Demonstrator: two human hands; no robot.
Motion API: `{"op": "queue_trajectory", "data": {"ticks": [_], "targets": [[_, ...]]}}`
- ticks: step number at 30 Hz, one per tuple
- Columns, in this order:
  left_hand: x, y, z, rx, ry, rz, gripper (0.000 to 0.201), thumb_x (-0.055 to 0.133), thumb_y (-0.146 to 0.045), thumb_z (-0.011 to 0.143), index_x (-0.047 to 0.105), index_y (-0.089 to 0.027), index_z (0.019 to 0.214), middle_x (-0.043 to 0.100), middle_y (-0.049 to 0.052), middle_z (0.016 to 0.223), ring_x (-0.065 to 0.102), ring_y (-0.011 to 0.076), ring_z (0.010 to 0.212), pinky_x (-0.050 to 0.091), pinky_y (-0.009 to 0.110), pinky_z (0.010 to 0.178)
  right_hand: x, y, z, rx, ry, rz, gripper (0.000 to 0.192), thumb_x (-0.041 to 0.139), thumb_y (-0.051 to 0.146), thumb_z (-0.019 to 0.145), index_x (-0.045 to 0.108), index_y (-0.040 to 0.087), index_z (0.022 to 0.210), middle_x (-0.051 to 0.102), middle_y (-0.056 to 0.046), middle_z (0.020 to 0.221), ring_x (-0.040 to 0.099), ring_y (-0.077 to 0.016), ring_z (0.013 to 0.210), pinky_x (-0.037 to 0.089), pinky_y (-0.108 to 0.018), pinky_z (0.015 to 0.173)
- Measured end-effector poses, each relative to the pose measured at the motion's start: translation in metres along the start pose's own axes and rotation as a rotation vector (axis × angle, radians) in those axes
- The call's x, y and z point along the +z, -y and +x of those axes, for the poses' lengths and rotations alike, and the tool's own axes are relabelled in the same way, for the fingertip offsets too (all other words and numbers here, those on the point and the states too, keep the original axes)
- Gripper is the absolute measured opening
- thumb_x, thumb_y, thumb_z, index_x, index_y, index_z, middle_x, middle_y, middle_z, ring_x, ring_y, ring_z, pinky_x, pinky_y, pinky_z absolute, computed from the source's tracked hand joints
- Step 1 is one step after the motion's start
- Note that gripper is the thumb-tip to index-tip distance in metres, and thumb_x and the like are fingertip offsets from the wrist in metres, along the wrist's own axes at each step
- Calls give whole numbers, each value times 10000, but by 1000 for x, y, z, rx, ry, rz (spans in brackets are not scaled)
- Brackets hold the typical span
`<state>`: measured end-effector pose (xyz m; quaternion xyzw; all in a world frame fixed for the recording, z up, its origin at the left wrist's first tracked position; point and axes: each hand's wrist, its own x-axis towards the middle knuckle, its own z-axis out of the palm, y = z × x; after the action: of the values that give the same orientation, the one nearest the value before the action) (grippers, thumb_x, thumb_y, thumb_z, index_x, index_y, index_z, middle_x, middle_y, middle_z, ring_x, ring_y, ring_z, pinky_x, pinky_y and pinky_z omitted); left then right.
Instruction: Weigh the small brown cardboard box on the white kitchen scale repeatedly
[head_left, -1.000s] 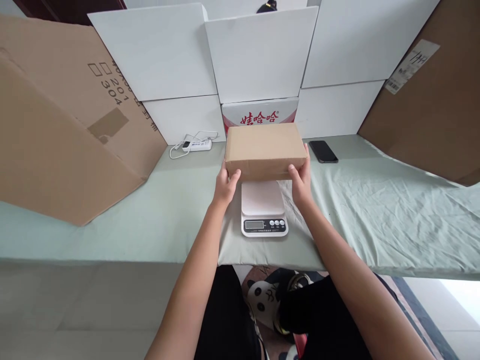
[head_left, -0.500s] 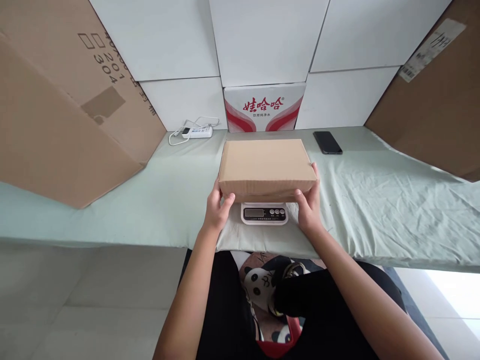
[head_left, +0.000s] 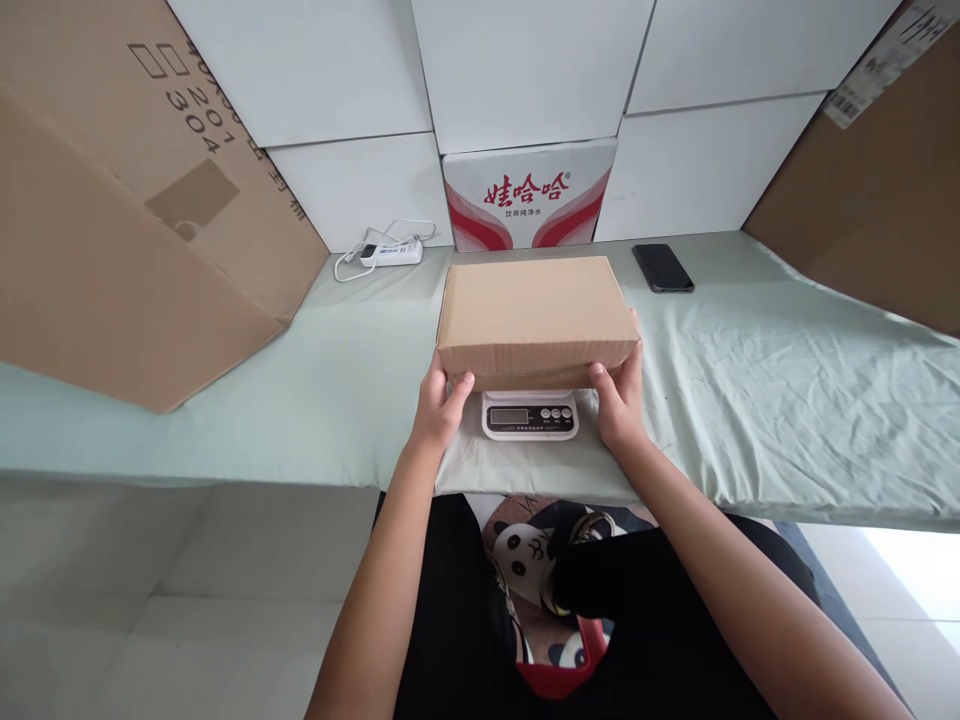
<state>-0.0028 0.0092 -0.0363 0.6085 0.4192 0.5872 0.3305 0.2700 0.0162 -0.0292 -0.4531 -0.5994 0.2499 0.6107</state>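
A closed brown cardboard box (head_left: 536,305) is over a white kitchen scale (head_left: 529,416), hiding the scale's weighing plate. Whether the box rests on the plate or is held just above it, I cannot tell. My left hand (head_left: 441,400) grips the box's near left corner, its thumb on the front face. At the near right corner my right hand (head_left: 621,398) holds the box the same way, fingers wrapped round the side. The scale's display and its buttons show in front of the box, between my wrists; no digits can be read.
A black phone (head_left: 663,268) lies at the back right of the green cloth (head_left: 360,370). A white device with a cable (head_left: 391,252) lies at the back left. Large cartons (head_left: 135,230) flank the table, and a red-and-white printed box (head_left: 529,195) stands behind.
The view has tipped and shifted slightly, so the things on the table appear a little higher. Both hands keep their hold on the cardboard box, with no clear movement of it over the scale.
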Motion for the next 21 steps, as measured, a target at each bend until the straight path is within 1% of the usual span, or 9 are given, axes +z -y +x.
{"op": "queue_trajectory", "data": {"ticks": [4, 7, 10, 12, 13, 15, 18, 20, 21], "targets": [[0, -1, -1, -12, -1, 7, 583, 681, -662, 1011, 663, -237, 1410, 760, 144, 1375, 702, 345, 1359, 569, 501, 1166, 0, 0, 0, -9, 3, 1, 886, 620, 787, 964, 405, 371, 1716, 397, -37, 1839, 143, -333, 1807, 125, -604, 1493], [0, -2, -1, -26, 3, 5, 634, 679, -678, 1005, 648, -241, 1464, 756, 149, 1410, 700, 350, 1365, 569, 508, 1169, 0, 0, 0, -12, -6, 9, 869, 630, 770, 969, 400, 388, 1714, 412, -29, 1829, 149, -327, 1805, 119, -612, 1495], [1, -3, 0, -32, 13, 8, 693, 671, -695, 1003, 622, -251, 1533, 740, 155, 1466, 679, 366, 1411, 553, 525, 1198, 0, -1, -1, -7, -16, 20, 833, 641, 756, 971, 414, 423, 1700, 430, -11, 1818, 173, -325, 1798, 135, -624, 1491], [1, -4, 1, -33, 24, 9, 731, 665, -703, 1002, 594, -261, 1580, 721, 158, 1514, 654, 382, 1459, 532, 542, 1230, 0, -2, -1, -5, -13, 16, 820, 638, 747, 977, 414, 431, 1700, 406, -2, 1832, 198, -332, 1790, 157, -630, 1484], [1, -5, 1, -30, 27, 8, 752, 660, -707, 1003, 574, -267, 1606, 704, 156, 1551, 630, 389, 1496, 509, 551, 1259, -1, -3, -1, -7, -12, 9, 823, 636, 744, 979, 410, 427, 1705, 389, -3, 1842, 216, -338, 1783, 168, -635, 1478], [0, -8, 2, -16, 11, -2, 795, 642, -725, 1003, 528, -284, 1655, 636, 145, 1653, 535, 394, 1605, 420, 558, 1347, -2, -6, -1, -14, -18, -3, 849, 627, 742, 981, 382, 416, 1725, 370, -20, 1851, 261, -354, 1766, 193, -654, 1463], [-2, -11, 0, -5, -65, -49, 848, 580, -775, 1005, 472, -303, 1701, 471, 104, 1808, 349, 370, 1733, 271, 518, 1439, -7, -9, -1, -22, -44, 26, 882, 585, 727, 998, 295, 406, 1766, 385, -59, 1841, 313, -371, 1745, 225, -708, 1431], [-2, -12, -1, -17, -94, -79, 857, 548, -792, 1008, 465, -303, 1707, 409, 87, 1848, 316, 357, 1750, 255, 495, 1446, -9, -11, -1, -11, -47, 63, 884, 555, 717, 1012, 251, 405, 1780, 386, -70, 1840, 324, -379, 1742, 237, -737, 1414], [-2, -12, -1, -21, -92, -82, 852, 539, -794, 1011, 475, -298, 1702, 413, 88, 1846, 325, 355, 1747, 262, 491, 1444, -9, -11, 0, -2, -41, 78, 878, 544, 716, 1016, 245, 406, 1781, 374, -65, 1848, 318, -380, 1746, 235, -742, 1413]]}}
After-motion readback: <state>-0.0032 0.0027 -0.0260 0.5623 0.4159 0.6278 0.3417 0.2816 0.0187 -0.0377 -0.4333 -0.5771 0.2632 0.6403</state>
